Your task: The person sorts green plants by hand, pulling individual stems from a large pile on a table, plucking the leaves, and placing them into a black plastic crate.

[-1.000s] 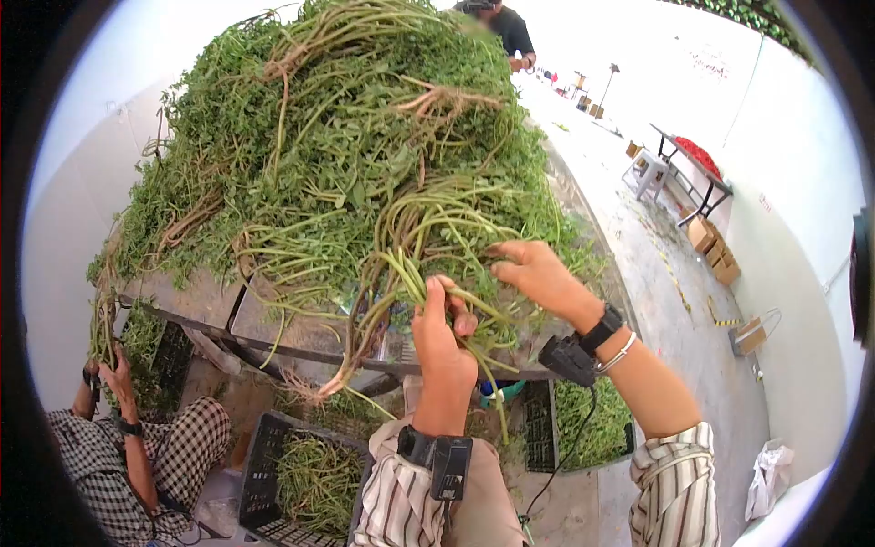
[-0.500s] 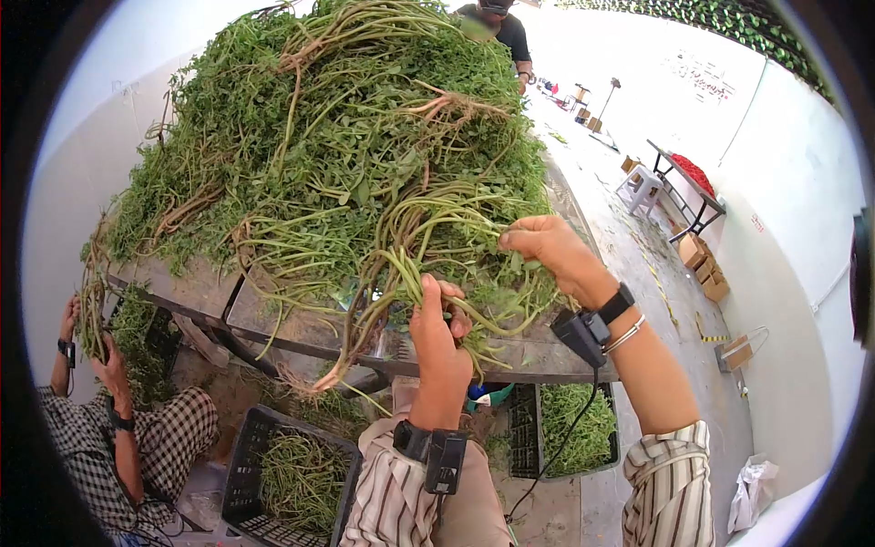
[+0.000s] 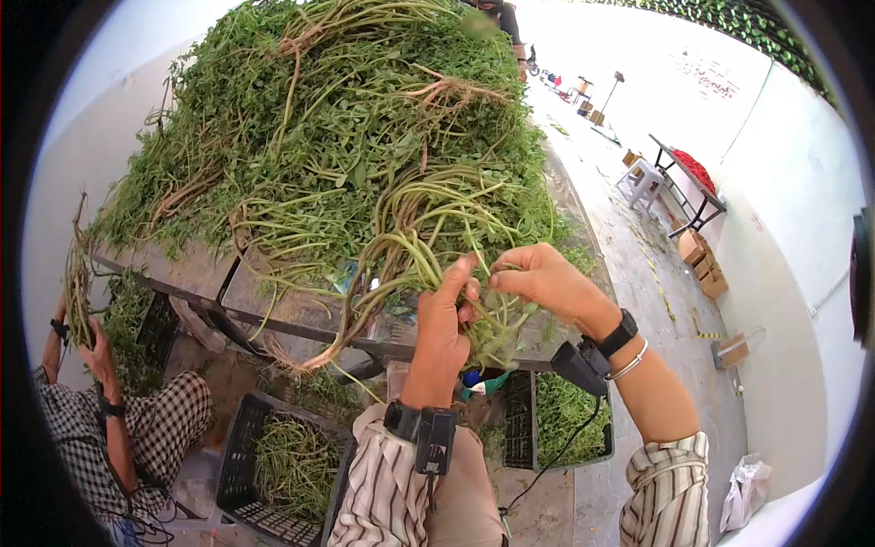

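Observation:
A large heap of leafy green stems (image 3: 346, 137) covers the table (image 3: 301, 319). At the table's front edge my left hand (image 3: 447, 319) is closed round a bundle of long stems (image 3: 415, 251), whose pale brown root end (image 3: 319, 360) hangs over the edge to the left. Just right of it, my right hand (image 3: 538, 283) pinches a thin green stem from that bundle, fingertips close to the left hand. Leafy ends droop below both hands.
Under the table stand a black crate of stems (image 3: 296, 460) and a crate of leafy greens (image 3: 570, 415). At the left a co-worker (image 3: 100, 392) holds a plant bundle. Another person (image 3: 510, 27) is behind the heap.
My right hand has moved left and down, close to my left hand. The held bundle has shifted slightly right and up. The co-worker's bundle at the left has also moved left.

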The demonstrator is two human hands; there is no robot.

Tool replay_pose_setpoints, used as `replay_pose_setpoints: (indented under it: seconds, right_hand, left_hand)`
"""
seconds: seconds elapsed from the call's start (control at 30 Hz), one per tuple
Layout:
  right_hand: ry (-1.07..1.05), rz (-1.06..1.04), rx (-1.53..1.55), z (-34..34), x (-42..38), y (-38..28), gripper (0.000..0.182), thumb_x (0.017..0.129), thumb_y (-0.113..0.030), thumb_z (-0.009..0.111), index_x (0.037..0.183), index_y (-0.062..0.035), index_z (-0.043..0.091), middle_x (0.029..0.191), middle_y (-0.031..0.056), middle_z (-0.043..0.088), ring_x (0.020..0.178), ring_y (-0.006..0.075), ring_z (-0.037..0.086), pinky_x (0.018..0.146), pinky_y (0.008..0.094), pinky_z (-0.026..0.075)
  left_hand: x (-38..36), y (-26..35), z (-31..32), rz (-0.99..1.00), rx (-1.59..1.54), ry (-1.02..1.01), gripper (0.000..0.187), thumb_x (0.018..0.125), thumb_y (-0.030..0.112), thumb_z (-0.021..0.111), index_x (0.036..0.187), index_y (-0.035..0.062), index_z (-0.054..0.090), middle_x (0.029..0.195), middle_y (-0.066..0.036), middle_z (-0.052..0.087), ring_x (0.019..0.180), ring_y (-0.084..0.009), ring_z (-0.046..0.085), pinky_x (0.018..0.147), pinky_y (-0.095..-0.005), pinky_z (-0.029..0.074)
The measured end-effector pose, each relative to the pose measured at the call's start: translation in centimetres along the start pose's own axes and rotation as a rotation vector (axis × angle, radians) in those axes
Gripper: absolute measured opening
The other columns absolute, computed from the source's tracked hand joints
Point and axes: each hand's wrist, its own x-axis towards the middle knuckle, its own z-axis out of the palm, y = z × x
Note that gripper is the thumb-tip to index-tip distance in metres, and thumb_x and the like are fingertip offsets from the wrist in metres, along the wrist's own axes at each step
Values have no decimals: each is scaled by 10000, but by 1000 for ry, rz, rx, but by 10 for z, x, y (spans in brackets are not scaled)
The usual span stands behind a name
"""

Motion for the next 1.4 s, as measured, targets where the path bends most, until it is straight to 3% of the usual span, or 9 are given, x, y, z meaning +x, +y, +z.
replay_pose_setpoints:
  seconds: [0.4,0.7,0.93,1.03,1.07,1.2,1.3,1.37,1.4]
  right_hand:
    - [-68,74,105,10,1,28,190,771,-183,566,737,2,590,582,-36,444,565,61,396,509,252,331]
    - [74,-277,-219,12,8,33,212,742,-163,533,723,48,539,561,66,397,544,130,396,526,311,358]
    - [253,-188,134,0,11,32,176,733,-160,522,700,13,516,602,63,423,598,123,451,545,298,385]
    - [283,83,397,-28,5,30,163,837,-227,472,753,-90,497,639,-38,423,588,78,414,480,236,325]
    - [235,60,418,-31,1,29,199,869,-283,472,748,-128,498,641,-47,414,577,60,375,470,218,283]
    - [309,60,294,-20,-4,28,236,870,-311,490,748,-109,498,648,-39,406,601,74,397,498,233,322]
    - [188,-80,132,-14,8,50,259,855,-297,535,772,-55,496,684,3,444,630,118,448,554,274,381]
    - [109,-238,-208,-9,10,54,275,815,-262,595,824,-5,498,721,63,498,685,178,504,650,315,423]
    - [124,-441,-256,-3,13,60,238,767,-186,613,912,-7,552,731,144,550,691,261,553,662,352,441]
  left_hand:
    - [10,-8,-7,68,-68,2,160,845,212,616,916,68,616,646,52,484,490,-36,346,465,-187,296]
    - [8,-9,-3,82,-118,-56,120,898,214,536,869,99,554,707,40,517,496,-36,354,486,-191,309]
    - [6,-5,-6,67,-76,30,114,924,228,487,858,138,511,656,74,453,482,-29,302,504,-193,280]
    - [5,-3,-9,89,-88,38,112,922,230,491,871,133,518,650,76,449,488,-29,301,512,-198,282]
    - [6,-3,-9,95,-83,44,116,922,231,490,875,129,519,648,75,448,492,-29,303,514,-199,283]
    - [7,-7,-12,113,-76,39,124,926,232,482,879,123,520,646,74,446,501,-32,308,520,-203,287]
    - [6,-5,-12,98,-79,47,142,907,247,522,867,112,538,673,50,458,523,-58,309,516,-222,297]
    - [7,-6,-13,98,-75,38,142,910,249,516,870,113,536,671,51,455,521,-58,307,518,-223,296]
    - [8,-7,-14,93,-77,31,143,912,250,511,873,114,535,669,52,452,519,-59,306,521,-224,295]
